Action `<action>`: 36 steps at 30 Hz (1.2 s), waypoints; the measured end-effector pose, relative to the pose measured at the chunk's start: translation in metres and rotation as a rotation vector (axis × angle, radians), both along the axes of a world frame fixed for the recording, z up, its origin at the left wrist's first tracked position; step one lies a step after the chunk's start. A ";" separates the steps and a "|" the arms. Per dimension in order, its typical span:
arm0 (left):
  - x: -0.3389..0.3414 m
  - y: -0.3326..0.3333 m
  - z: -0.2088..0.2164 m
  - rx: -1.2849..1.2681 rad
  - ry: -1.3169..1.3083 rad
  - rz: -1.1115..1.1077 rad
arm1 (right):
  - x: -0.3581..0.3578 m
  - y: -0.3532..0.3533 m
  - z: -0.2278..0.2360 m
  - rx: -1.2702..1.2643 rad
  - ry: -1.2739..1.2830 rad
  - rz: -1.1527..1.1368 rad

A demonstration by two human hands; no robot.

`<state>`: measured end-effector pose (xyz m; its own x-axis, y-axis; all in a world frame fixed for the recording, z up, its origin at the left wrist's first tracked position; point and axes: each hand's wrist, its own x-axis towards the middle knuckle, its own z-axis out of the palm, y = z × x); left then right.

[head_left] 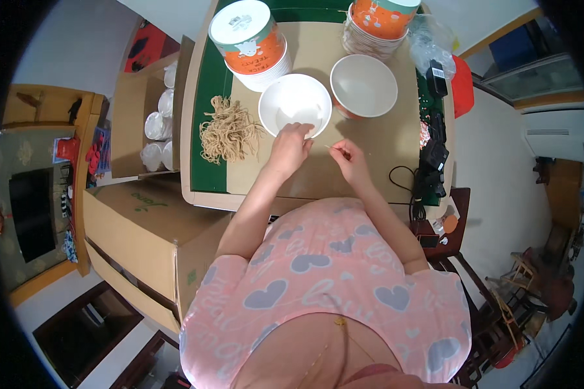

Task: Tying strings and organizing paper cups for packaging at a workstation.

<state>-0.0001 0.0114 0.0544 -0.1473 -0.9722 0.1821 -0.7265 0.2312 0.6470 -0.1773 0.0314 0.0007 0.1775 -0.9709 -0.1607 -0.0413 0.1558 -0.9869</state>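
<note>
My left hand (290,152) is closed over the near rim of a white paper bucket (294,97), with its fingers reaching inside. Just to the right, my right hand (351,162) is pinched around a short, thin, pale end that looks like a piece of cord. Beyond my right hand stands another open bucket (363,84), off-white inside with a bit of orange showing low on its outside. A loose heap of tan cords (228,129) lies left of the white bucket.
Stacked orange-and-white paper buckets (250,48) stand at the back left, with another stack (377,29) at the back right. Black power adapters and cables (435,155) line the right edge. An open carton (133,123) of white wrapped rolls and a large cardboard box (149,233) stand left.
</note>
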 end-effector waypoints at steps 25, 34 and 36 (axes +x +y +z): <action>-0.010 0.038 -0.001 0.832 0.912 -0.011 | -0.001 0.015 0.025 0.002 -0.031 0.125; -0.004 0.008 0.016 -0.267 -0.176 -0.059 | 0.002 -0.006 0.011 -0.022 -0.026 -0.030; 0.003 0.000 0.006 -0.076 -0.139 -0.068 | 0.011 -0.012 0.015 0.056 -0.062 -0.070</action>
